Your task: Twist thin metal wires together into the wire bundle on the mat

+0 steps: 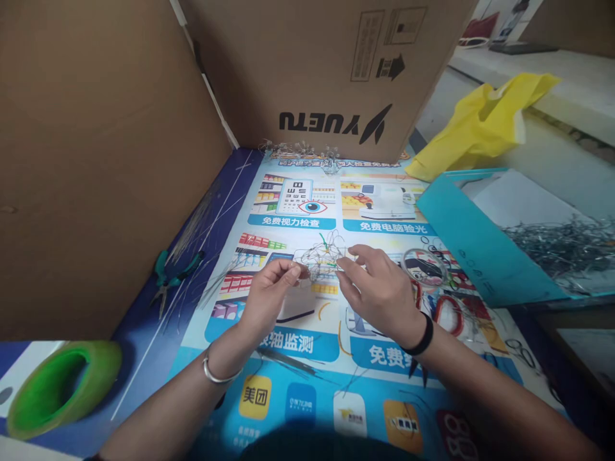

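Observation:
My left hand and my right hand meet over a printed poster on the table. Between them they pinch a small tangle of thin wire with green bits in it. The left fingers are closed on its left side, the right fingertips grip its right side. A silver bangle is on my left wrist, a black band on my right.
Large cardboard boxes stand behind and at left. Teal pliers and loose straight wires lie at left, a green tape roll at lower left. A blue tray with wire scraps and a yellow bag sit at right.

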Available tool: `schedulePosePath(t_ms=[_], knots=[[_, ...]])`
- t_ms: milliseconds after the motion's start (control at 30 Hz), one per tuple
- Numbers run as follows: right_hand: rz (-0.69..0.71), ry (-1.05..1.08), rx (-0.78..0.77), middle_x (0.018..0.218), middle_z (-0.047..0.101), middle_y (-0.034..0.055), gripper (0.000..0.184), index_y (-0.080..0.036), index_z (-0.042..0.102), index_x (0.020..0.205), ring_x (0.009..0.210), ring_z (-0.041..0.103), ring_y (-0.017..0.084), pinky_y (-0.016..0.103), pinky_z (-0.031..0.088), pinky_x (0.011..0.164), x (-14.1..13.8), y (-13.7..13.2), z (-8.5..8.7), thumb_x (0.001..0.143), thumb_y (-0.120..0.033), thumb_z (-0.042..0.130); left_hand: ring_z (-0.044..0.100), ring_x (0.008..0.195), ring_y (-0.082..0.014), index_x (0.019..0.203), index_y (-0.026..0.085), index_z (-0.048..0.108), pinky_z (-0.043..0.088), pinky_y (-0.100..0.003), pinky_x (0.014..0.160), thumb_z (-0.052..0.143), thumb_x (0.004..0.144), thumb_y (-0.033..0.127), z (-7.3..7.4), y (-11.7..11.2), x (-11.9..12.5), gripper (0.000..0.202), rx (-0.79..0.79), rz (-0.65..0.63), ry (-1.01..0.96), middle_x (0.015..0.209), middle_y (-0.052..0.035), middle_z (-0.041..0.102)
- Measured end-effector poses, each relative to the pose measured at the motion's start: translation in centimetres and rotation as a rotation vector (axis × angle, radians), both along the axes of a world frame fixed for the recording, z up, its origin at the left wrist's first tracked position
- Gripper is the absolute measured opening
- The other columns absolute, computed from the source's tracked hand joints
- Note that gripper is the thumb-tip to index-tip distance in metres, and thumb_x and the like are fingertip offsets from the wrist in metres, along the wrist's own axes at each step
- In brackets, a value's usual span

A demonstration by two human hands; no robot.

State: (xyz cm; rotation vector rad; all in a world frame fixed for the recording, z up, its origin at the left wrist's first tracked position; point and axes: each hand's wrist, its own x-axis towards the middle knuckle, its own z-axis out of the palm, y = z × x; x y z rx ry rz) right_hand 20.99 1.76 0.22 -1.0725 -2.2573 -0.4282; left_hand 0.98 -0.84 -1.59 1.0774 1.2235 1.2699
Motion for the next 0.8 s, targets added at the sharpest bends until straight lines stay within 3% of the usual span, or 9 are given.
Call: schedulePosePath(t_ms=[267, 533, 800], knots=[[0.036, 0.113, 0.047, 0.104, 0.064, 0.0135, 0.007, -0.016, 0.059, 0.086, 0.084, 0.061, 0.021, 0.034, 0.051, 0.072, 0.1, 0.3, -0.8, 0.08, -0.012, 0.058, 0.057, 0.075, -0.0115, 0.081, 0.017, 0.062, 0.044, -0.024, 0.071, 0.059, 0.085, 0.028, 0.0, 0.0, 0.1, 0.012, -0.004, -0.016, -0.03, 0.083, -0.0024, 0.066], [0.162, 0.405, -0.214, 0.1, 0.059, 0.0138, 0.005, -0.017, 0.054, 0.081, 0.099, 0.058, 0.025, 0.039, 0.051, 0.082, -0.3, 0.0, -3.2, 0.079, -0.015, 0.058, 0.056, 0.074, -0.012, 0.081, 0.018, 0.06, 0.044, -0.024, 0.073, 0.058, 0.085, 0.03, -1.3, 0.6, -0.3, 0.013, -0.007, 0.003, -0.023, 0.08, -0.0013, 0.063], [0.12, 0.399, -0.208, 0.11, 0.056, 0.0105, 0.004, -0.021, 0.061, 0.083, 0.092, 0.056, 0.023, 0.042, 0.046, 0.078, -0.1, 0.2, -3.3, 0.08, -0.018, 0.061, 0.056, 0.081, -0.0152, 0.082, 0.019, 0.065, 0.044, -0.028, 0.077, 0.064, 0.081, 0.029, -1.7, 0.7, -0.8, 0.011, 0.106, 0.095, 0.206, 0.083, -0.0021, 0.061]])
